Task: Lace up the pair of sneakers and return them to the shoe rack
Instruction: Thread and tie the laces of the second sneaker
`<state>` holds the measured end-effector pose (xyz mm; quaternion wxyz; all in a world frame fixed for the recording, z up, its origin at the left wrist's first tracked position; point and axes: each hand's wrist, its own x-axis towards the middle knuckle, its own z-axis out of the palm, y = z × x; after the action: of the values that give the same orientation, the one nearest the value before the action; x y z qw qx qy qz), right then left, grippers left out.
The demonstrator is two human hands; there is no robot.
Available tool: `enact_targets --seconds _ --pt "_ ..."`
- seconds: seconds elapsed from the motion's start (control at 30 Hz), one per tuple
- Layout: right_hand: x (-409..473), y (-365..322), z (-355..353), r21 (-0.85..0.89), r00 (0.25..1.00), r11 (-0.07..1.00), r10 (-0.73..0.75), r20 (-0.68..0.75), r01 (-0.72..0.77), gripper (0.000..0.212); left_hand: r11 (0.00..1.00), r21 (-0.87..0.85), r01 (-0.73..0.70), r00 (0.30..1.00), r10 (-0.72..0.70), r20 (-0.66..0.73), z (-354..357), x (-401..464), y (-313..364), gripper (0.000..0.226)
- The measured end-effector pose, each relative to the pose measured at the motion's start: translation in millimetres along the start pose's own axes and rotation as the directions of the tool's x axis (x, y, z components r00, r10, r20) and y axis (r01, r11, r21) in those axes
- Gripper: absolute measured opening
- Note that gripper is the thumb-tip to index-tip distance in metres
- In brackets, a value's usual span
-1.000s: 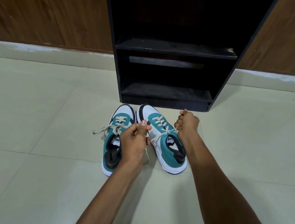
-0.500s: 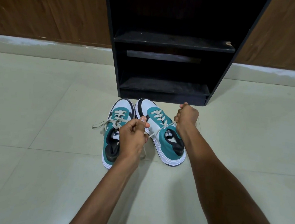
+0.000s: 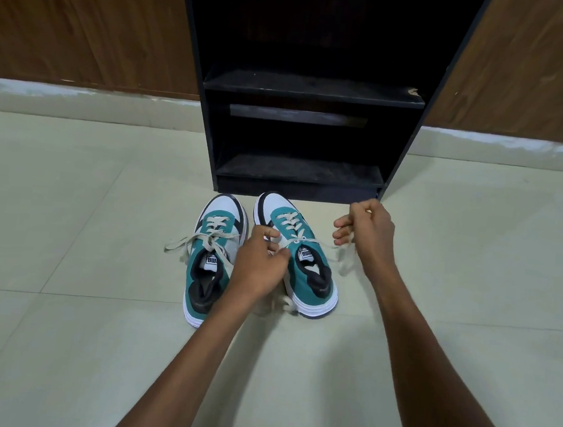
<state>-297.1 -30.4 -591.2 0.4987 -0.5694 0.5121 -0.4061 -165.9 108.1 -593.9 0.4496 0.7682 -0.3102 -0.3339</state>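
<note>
Teal and white sneakers sit side by side on the pale tiled floor (image 3: 67,228), toes pointing at the black wooden shoe rack (image 3: 304,92) just behind them. The left sneaker (image 3: 213,258) has loose cream laces lying out to its side. The left hand (image 3: 258,265) is curled over the right sneaker (image 3: 298,259), fingers pinched on one end of its cream lace (image 3: 289,222). The right hand (image 3: 368,231) is beside that shoe, fingers curled and pinching the other end, which is blurry.
</note>
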Motion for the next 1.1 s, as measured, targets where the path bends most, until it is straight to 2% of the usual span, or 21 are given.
enact_targets --seconds 0.1,0.2,0.27,0.33,0.47,0.53,0.6,0.63,0.7,0.8,0.9,1.1 --pt "-2.7 -0.7 -12.2 -0.279 0.975 0.960 0.025 0.219 0.038 0.009 0.975 0.216 -0.059 0.998 0.062 -0.011 2.3 4.5 0.8 0.033" --pt "-1.9 -2.0 -14.3 -0.552 0.891 0.829 0.184 0.415 0.086 0.011 0.962 0.270 -0.038 0.999 0.045 -0.019 1.6 6.4 -0.3 0.023" --pt "-3.3 -5.5 -15.6 -0.616 0.856 0.778 0.230 0.462 0.124 0.010 0.956 0.291 -0.033 0.999 0.042 -0.024 -1.1 8.9 -1.4 0.013" --pt "-1.9 -11.1 -18.7 -0.640 0.859 0.749 0.203 0.470 0.174 0.010 0.960 0.279 -0.031 0.999 0.038 -0.020 -6.5 11.0 -0.4 0.009" --pt "-2.0 -23.4 -26.6 -0.662 0.862 0.722 0.190 0.470 0.202 0.018 0.997 0.073 0.007 1.000 -0.008 0.015 -13.7 13.0 7.6 0.020" --pt "-5.1 -27.0 -26.7 -0.555 0.874 0.821 0.167 0.457 0.133 0.026 0.998 -0.068 0.015 1.000 -0.017 -0.019 -11.5 10.6 13.4 0.032" --pt "-8.5 -27.5 -23.7 -0.283 0.892 0.959 0.125 0.434 0.003 0.029 0.987 -0.155 -0.041 0.996 0.028 -0.086 -7.1 9.8 14.5 0.042" --pt "-9.7 -26.4 -21.6 -0.115 0.903 0.991 0.104 0.417 -0.061 0.031 0.979 -0.192 -0.074 0.993 0.055 -0.105 -4.7 9.0 14.9 0.044" --pt "-11.5 -22.3 -15.9 0.195 0.919 0.967 0.079 0.387 -0.165 0.028 0.939 -0.322 -0.119 0.990 0.086 -0.116 0.6 8.0 18.5 0.041" --pt "-16.8 -18.1 -4.0 0.524 0.917 0.794 0.102 0.386 -0.309 0.020 0.820 -0.562 -0.109 0.993 0.070 -0.091 9.5 8.3 28.8 0.031" --pt "-23.3 -20.0 7.6 0.597 0.923 0.727 0.132 0.362 -0.338 0.023 0.720 -0.692 -0.060 0.998 0.033 -0.052 14.5 8.9 34.5 0.026" --pt "-25.3 -19.3 18.9 0.385 0.946 0.892 0.124 0.299 -0.239 0.026 0.766 -0.622 -0.165 0.986 0.130 -0.102 13.4 12.5 26.6 0.022"
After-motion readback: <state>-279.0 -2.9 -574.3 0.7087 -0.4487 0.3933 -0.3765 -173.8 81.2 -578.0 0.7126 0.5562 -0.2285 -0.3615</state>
